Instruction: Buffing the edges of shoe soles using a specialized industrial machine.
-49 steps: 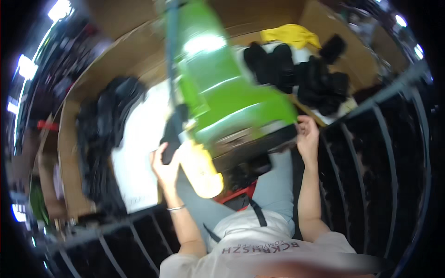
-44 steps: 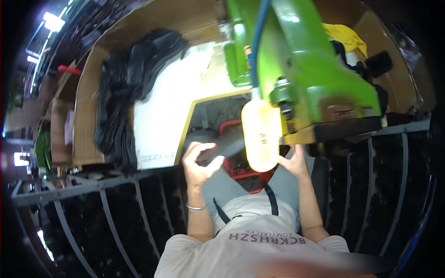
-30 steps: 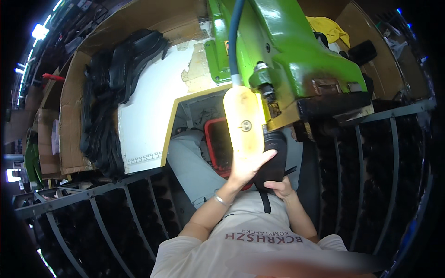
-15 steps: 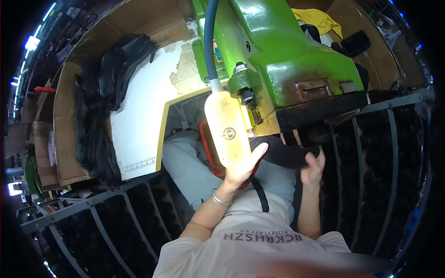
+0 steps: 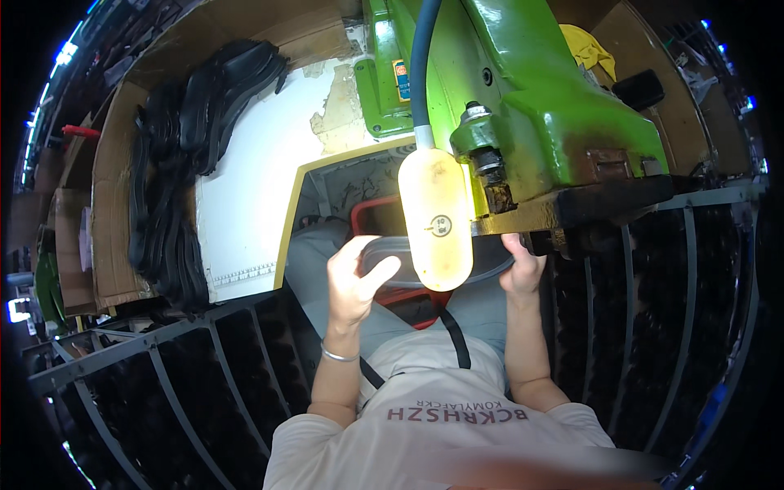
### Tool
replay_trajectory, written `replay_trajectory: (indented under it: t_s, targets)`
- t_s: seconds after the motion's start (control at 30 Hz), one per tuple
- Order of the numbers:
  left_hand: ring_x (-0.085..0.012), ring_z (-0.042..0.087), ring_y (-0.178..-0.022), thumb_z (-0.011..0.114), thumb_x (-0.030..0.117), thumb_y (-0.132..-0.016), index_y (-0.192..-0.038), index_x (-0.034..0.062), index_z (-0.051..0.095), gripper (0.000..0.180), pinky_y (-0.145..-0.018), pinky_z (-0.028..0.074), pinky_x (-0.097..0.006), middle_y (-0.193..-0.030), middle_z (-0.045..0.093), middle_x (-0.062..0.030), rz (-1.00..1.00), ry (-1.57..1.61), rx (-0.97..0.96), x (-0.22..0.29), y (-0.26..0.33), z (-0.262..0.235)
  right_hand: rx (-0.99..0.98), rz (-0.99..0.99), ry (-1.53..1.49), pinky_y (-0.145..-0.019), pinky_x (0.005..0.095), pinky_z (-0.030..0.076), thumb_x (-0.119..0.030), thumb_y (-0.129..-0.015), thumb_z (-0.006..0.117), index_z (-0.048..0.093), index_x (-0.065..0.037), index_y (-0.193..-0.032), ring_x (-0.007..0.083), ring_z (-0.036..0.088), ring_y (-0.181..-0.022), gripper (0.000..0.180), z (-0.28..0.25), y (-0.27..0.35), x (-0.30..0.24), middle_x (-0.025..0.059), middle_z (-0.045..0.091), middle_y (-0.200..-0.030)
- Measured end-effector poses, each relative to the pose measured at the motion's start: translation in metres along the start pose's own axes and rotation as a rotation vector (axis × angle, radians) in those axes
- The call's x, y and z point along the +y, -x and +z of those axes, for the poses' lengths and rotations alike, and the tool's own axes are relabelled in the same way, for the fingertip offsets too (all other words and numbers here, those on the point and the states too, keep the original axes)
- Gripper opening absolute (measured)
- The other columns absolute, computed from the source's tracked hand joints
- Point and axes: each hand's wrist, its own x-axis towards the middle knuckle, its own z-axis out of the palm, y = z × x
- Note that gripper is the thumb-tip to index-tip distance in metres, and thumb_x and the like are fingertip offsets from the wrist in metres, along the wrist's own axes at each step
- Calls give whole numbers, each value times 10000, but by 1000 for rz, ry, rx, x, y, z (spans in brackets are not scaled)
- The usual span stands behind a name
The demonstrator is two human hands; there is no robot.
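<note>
A dark grey shoe sole [image 5: 387, 251] with a pale rim spans the gap between my hands, below the head of a green machine [image 5: 539, 122]. My left hand [image 5: 353, 282] grips its left end, thumb pointing inward along the near edge. At the other end, my right hand [image 5: 523, 268] holds it close under the machine's black arm [image 5: 604, 202]; some of those fingers are hidden. A glowing oval lamp [image 5: 438, 253] on a grey flexible neck hangs in front and covers the sole's middle.
To the left, black shoe soles [image 5: 175, 163] are piled on a white board [image 5: 253, 171] with a yellow edge, inside a cardboard box [image 5: 114, 212]. Grey metal racks [image 5: 184, 400] with dark items flank both sides. A yellow cloth [image 5: 590, 53] lies at the back right.
My left hand has moved from beside the lamp to the sole's left end. My right hand has risen inward and closed on the right end. The view has shifted slightly.
</note>
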Motion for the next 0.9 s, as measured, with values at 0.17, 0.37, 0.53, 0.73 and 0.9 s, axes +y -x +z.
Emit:
replay_trajectory:
  t_s: [0.17,0.37,0.53,0.73,0.9]
  targets:
    - [-111,593,-826,670,-43,-768,-944,-32,588,195,-745,474,-232,-928,639,-78,-93,81,65,-31,29,-33,-93,-48,111,-764,250,470,86,-717,606,589,18,-1031,124,589,-821,321,38,5,-6,40,617,-917]
    - [-111,576,-880,724,45,-758,-1049,-16,608,320,-818,458,-260,-934,628,-48,-121,-552,-474,-13,6,17,-271,41,222,-870,279,425,0,-733,652,514,41,-1148,172,566,-956,439,28,-1,-16,104,590,-1041]
    - [-49,563,-722,640,65,-854,-939,-6,603,117,-637,458,-181,-815,617,0,114,-300,-128,-47,-16,74,-85,107,290,-908,310,416,-116,-756,701,468,19,-1185,166,546,-1004,507,7,39,-4,82,567,-1100]
    - [-40,555,-712,614,-18,-847,-969,-19,574,128,-628,450,-167,-816,615,-20,124,-233,-8,-62,2,80,-188,518,211,-878,298,450,-81,-767,657,465,65,-1205,174,569,-1012,500,-53,116,-9,127,580,-1114]
    - [-48,560,-710,616,-41,-835,-987,-23,553,165,-631,459,-170,-821,607,-25,183,-360,-7,-64,5,71,-17,309,198,-367,259,461,-144,-798,587,440,40,-981,159,597,-532,298,-61,77,-52,149,611,-859]
